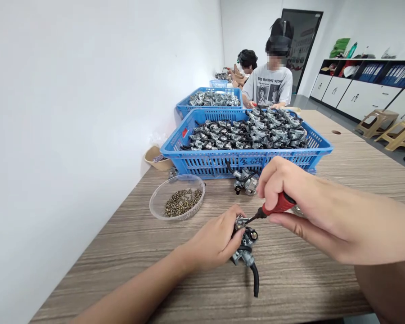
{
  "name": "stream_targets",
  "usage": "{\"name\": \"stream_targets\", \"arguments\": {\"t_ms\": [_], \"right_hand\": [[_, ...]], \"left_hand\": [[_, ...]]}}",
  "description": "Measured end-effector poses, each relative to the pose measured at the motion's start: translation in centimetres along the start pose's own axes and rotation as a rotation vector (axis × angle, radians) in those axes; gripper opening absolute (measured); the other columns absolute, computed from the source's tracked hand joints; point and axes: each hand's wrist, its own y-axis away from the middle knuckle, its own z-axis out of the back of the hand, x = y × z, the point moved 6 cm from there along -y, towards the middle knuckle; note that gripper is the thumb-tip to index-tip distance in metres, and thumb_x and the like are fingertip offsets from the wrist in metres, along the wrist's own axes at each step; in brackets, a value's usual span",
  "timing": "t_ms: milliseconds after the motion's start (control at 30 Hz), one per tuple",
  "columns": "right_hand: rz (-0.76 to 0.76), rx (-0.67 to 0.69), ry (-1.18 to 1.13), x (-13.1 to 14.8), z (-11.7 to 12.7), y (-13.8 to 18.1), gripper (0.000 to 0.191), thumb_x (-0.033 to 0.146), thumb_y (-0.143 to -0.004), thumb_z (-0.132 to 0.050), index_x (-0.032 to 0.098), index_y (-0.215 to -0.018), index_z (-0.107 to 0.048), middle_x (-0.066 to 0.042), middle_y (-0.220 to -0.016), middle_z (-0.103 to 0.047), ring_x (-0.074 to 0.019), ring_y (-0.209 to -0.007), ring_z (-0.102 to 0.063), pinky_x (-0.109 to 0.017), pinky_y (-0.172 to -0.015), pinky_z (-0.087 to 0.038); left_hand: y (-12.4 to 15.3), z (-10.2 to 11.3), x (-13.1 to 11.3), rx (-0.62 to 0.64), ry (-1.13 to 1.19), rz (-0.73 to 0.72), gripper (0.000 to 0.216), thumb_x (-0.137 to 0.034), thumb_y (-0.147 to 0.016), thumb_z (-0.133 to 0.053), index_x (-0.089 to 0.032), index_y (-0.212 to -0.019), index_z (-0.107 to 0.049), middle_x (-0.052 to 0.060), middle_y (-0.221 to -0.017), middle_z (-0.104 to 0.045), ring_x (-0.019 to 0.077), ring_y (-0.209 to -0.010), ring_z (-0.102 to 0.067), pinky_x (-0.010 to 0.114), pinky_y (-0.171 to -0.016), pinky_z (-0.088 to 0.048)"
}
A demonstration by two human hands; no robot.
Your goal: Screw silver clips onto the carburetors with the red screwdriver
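My left hand (219,236) grips a small metal carburetor (246,247) against the table, its black rubber hose pointing toward me. Wrapped around a red-handled screwdriver (279,204) is my right hand (300,202). The screwdriver slants down to the left, and its tip meets the top part of the carburetor beside my left fingertips. Whether the tip sits in a screw is too small to tell. Just beyond my hands lies another carburetor (246,181). To the left, a round clear plastic tub (158,210) holds many small brass-coloured screws (182,202).
A blue crate (205,164) piled with carburetors stands across the table, with a second blue crate (184,107) behind it. A brown paper bowl (155,157) is by the white wall. Two people sit farther back. Stools (378,121) and cabinets (351,94) line the right.
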Motion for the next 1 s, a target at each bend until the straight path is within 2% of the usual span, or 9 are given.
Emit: {"name": "stream_targets", "arguments": {"t_ms": [200, 267, 367, 500, 600, 700, 767, 900, 1000], "right_hand": [[0.0, -0.003, -0.011, -1.1, 0.3, -0.1, 0.009, 0.015, -0.114, -0.051, 0.023, -0.114, -0.055, -0.003, -0.112, -0.071, -0.0139, -0.096, -0.067, -0.027, -0.083, -0.053], [0.011, -0.058, 0.098, -1.3, 0.3, -0.6, 0.006, 0.024, -0.115, -0.055, 0.021, -0.111, -0.058, -0.002, -0.104, -0.071, -0.0141, -0.088, -0.065, -0.027, -0.076, -0.049], [0.02, -0.172, 0.359, -1.4, 0.4, -1.2, 0.028, 0.041, -0.117, -0.055, 0.022, -0.097, -0.06, 0.002, -0.085, -0.066, -0.0133, -0.071, -0.057, -0.029, -0.063, -0.037], [-0.007, -0.282, 0.632, -0.8, 0.4, -1.3, 0.046, 0.05, -0.117, -0.051, 0.023, -0.08, -0.053, 0.006, -0.061, -0.048, -0.0132, -0.055, -0.042, -0.031, -0.055, -0.023], [-0.068, -0.219, 0.602, -0.4, 0.2, -0.8, 0.038, 0.054, -0.116, -0.053, 0.024, -0.093, -0.057, 0.003, -0.077, -0.061, -0.0158, -0.063, -0.052, -0.031, -0.056, -0.032], [-0.045, -0.126, 0.389, 0.0, -0.1, -0.1, 0.009, 0.027, -0.115, -0.049, 0.021, -0.112, -0.054, -0.009, -0.12, -0.067, -0.0212, -0.101, -0.066, -0.032, -0.078, -0.051], [-0.016, -0.047, 0.228, -0.1, -0.2, 0.3, 0.016, 0.01, -0.109, -0.045, 0.021, -0.118, -0.052, -0.012, -0.133, -0.064, -0.0218, -0.118, -0.064, -0.032, -0.093, -0.055], [-0.001, 0.011, 0.079, -1.0, 0.1, 0.3, 0.028, 0.001, -0.102, -0.048, 0.023, -0.118, -0.055, -0.006, -0.12, -0.067, -0.0168, -0.101, -0.064, -0.028, -0.084, -0.054], [0.033, -0.058, 0.181, -1.2, 0.5, -0.3, 0.013, 0.012, -0.111, -0.052, 0.022, -0.112, -0.061, -0.002, -0.109, -0.067, -0.0129, -0.088, -0.062, -0.025, -0.074, -0.048]], "left_hand": [[0.0, 0.0, -0.1, 0.013, 0.01, 0.017, 0.028, -0.037, -0.11, -0.038, -0.021, -0.132, -0.043, 0.018, -0.126, -0.071, 0.0356, -0.108, -0.074, 0.056, -0.097, -0.06], [0.0, 0.0, -0.1, 0.011, 0.01, 0.019, 0.028, -0.037, -0.11, -0.037, -0.021, -0.133, -0.042, 0.019, -0.127, -0.07, 0.0356, -0.108, -0.074, 0.056, -0.098, -0.06], [0.0, 0.1, -0.3, 0.01, -0.01, -0.001, 0.028, -0.037, -0.11, -0.037, -0.021, -0.131, -0.042, 0.018, -0.124, -0.07, 0.0357, -0.106, -0.074, 0.057, -0.096, -0.06], [0.0, 0.1, -0.5, 0.003, -0.025, -0.02, 0.027, -0.036, -0.109, -0.037, -0.021, -0.13, -0.043, 0.017, -0.121, -0.071, 0.0357, -0.104, -0.074, 0.056, -0.094, -0.061], [0.0, 0.1, -0.5, 0.006, -0.012, -0.004, 0.029, -0.036, -0.109, -0.037, -0.02, -0.132, -0.043, 0.019, -0.126, -0.07, 0.0367, -0.11, -0.074, 0.057, -0.098, -0.06], [0.0, 0.0, -0.4, 0.019, 0.003, 0.027, 0.03, -0.036, -0.108, -0.038, -0.02, -0.133, -0.044, 0.019, -0.129, -0.07, 0.0373, -0.112, -0.074, 0.058, -0.1, -0.059], [0.0, 0.0, -0.3, 0.022, 0.003, 0.039, 0.029, -0.037, -0.108, -0.039, -0.02, -0.131, -0.044, 0.018, -0.126, -0.071, 0.0365, -0.109, -0.074, 0.056, -0.098, -0.06], [0.0, 0.0, 0.0, 0.009, 0.016, 0.047, 0.03, -0.039, -0.11, -0.038, -0.021, -0.132, -0.044, 0.018, -0.125, -0.071, 0.0348, -0.107, -0.074, 0.054, -0.097, -0.06], [0.0, 0.1, 0.0, -0.002, 0.022, 0.043, 0.03, -0.04, -0.11, -0.038, -0.02, -0.131, -0.045, 0.018, -0.124, -0.071, 0.0346, -0.105, -0.074, 0.054, -0.096, -0.06]]}}
